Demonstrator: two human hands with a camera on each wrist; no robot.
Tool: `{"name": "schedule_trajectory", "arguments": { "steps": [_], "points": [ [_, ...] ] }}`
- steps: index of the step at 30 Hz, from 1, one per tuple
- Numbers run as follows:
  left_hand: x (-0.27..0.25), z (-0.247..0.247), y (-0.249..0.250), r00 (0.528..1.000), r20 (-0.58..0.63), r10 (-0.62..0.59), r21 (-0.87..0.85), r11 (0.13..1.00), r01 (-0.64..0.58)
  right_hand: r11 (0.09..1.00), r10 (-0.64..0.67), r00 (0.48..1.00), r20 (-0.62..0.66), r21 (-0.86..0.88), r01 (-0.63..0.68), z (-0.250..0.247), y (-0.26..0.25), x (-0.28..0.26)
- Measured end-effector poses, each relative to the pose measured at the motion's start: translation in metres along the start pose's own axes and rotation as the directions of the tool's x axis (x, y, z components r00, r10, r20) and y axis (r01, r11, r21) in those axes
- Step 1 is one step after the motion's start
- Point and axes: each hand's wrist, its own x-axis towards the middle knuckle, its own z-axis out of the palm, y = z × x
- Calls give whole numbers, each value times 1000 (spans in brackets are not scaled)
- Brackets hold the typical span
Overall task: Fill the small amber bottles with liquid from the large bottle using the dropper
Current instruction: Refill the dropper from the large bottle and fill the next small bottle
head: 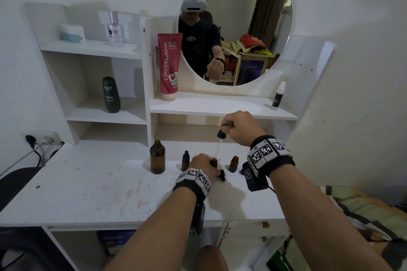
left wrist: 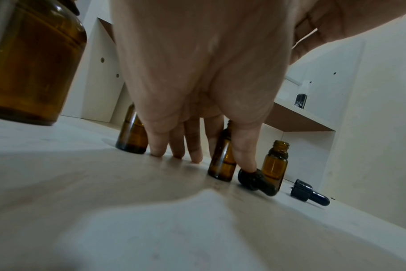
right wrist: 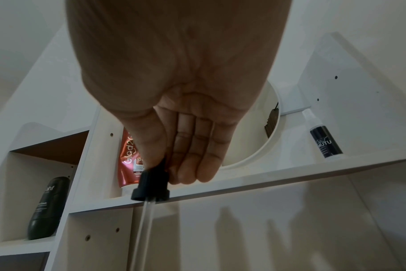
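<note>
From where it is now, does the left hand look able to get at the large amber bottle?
Probably yes. The left hand steadies a small amber glass bottle; the large amber glass bottle stands uncapped just to its left on the white table, nothing between them.

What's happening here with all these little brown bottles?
A person at a white vanity desk is moving liquid between brown bottles. The right hand pinches the bulb of a long dropper, its glass tip at the mouth of a small bottle that the left hand steadies. The large bottle stands open to the left. One small bottle is capped, another is open, and two small caps lie loose on the desk.
</note>
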Motion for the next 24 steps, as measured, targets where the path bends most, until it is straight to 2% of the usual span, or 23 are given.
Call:
{"name": "schedule_trajectory", "arguments": {
  "steps": [13,24],
  "points": [
    [4,2,-2,1000,3,0,32,999,0,1000,-9,1000,10,-5,10,3,2,-2],
    [11,6,-6,1000,22,18,80,997,-20,997,6,983,-183,76,8,-8,4,-1]
  ]
}}
